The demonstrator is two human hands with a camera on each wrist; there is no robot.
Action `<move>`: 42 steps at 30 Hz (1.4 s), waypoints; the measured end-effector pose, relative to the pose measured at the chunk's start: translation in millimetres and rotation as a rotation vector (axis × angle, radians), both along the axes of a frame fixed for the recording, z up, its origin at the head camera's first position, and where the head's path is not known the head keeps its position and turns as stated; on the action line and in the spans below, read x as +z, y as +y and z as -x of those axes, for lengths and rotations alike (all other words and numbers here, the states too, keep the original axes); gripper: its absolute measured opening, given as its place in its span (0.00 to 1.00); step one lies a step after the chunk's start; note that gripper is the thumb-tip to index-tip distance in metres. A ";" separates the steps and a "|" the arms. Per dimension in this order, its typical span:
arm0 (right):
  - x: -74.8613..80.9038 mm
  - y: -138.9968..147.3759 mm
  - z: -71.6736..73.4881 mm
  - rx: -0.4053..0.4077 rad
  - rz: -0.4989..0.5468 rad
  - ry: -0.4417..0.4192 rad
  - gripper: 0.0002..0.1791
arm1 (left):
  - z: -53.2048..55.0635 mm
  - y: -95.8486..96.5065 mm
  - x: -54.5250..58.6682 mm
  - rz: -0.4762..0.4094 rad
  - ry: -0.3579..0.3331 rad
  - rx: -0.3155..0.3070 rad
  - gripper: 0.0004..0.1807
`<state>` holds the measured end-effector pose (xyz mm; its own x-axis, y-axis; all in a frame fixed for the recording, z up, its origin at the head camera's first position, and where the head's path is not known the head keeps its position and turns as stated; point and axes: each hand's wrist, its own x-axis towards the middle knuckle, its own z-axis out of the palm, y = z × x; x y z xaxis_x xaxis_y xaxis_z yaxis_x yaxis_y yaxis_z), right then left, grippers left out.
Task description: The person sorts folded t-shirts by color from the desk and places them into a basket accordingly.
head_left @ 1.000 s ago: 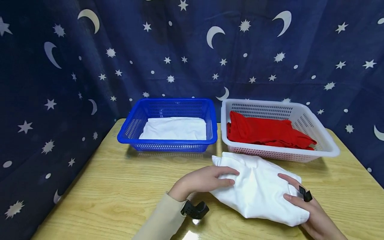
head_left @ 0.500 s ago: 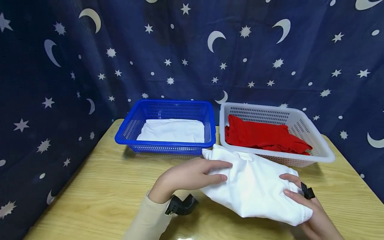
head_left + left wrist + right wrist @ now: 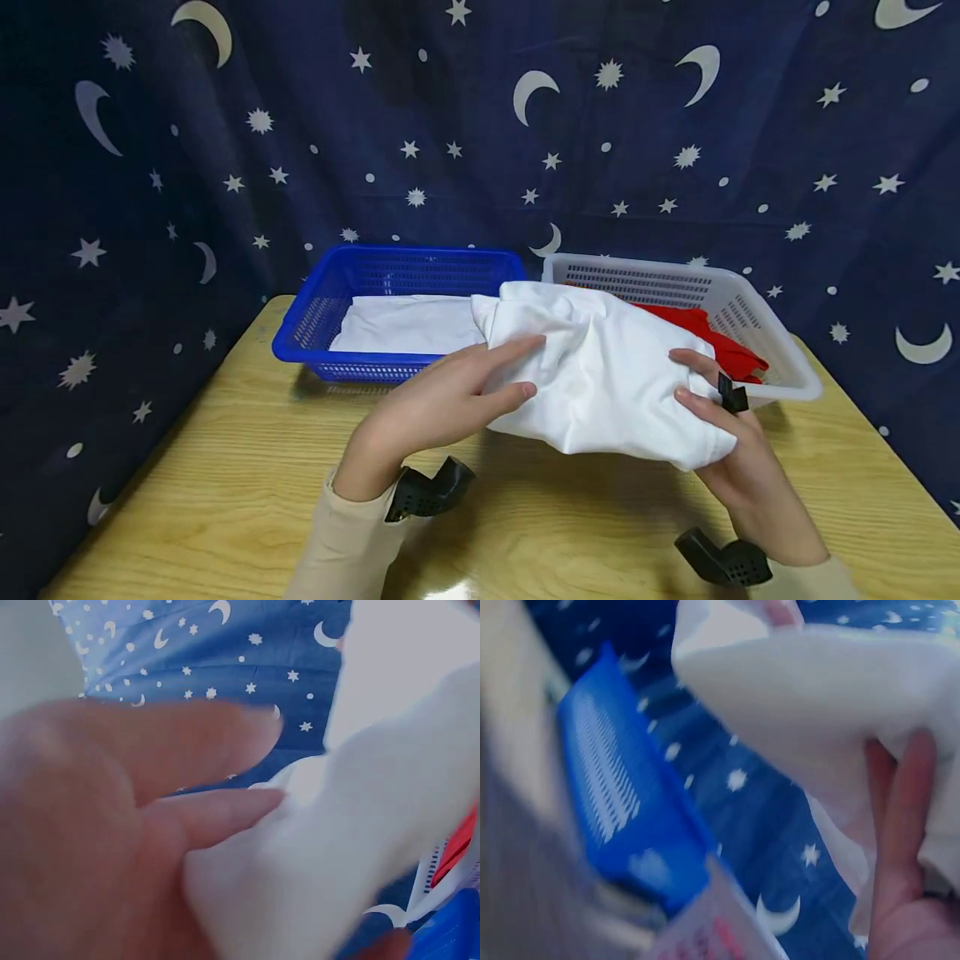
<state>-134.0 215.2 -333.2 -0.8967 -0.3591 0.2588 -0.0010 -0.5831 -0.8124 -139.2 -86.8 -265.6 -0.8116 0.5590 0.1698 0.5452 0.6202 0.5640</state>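
A folded white cloth [image 3: 600,375] hangs above the table between both hands, tilted, its far left corner overlapping the blue basket's right side in the head view. My left hand [image 3: 442,396] grips its left edge, thumb and index finger on top and the other fingers hidden beneath. At the opposite edge my right hand [image 3: 731,442] holds the cloth, two digits on top. From below, the right wrist view shows fingers of the right hand [image 3: 904,825] against the underside of the white cloth [image 3: 817,697]. In the left wrist view the cloth [image 3: 360,802] bulges past the left hand's fingers.
Toward the back left of the wooden table [image 3: 225,467] stands a blue basket [image 3: 315,354] with another folded white cloth [image 3: 405,325] in it. Beside it, a white basket [image 3: 795,375] contains red cloth [image 3: 720,342], partly hidden by the lifted cloth. A star-patterned curtain [image 3: 480,108] hangs behind.
Both hands have lifted the white cloth off the table and carried it up and leftward, toward the baskets. It now covers part of both baskets in the head view.
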 end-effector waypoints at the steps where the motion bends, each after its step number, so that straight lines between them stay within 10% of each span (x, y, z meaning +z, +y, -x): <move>1: 1.8 -4.2 3.1 0.019 0.084 0.001 0.22 | 1.1 -0.6 0.8 -0.026 0.006 0.014 0.26; 7: 5.5 -26.7 24.1 0.112 0.522 -0.034 0.17 | 7.3 0.9 -0.1 -0.196 0.075 0.125 0.23; 19: 26.3 -71.9 58.0 0.127 0.888 -0.286 0.13 | 14.0 -14.0 1.5 -0.315 0.135 0.272 0.23; 37: 8.0 -119.2 100.4 0.178 0.845 -0.237 0.09 | 33.2 -46.7 9.6 -0.617 0.025 0.357 0.20; 42: 5.6 -125.6 109.1 0.131 0.784 -0.253 0.09 | 50.7 -58.6 -2.6 -0.676 0.022 0.351 0.21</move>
<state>-243.1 89.7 -327.6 -0.9250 -0.2636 0.2736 0.2337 -0.9626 -0.1372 -189.9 -145.3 -268.2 -0.9150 0.0374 0.4016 0.3952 0.2830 0.8739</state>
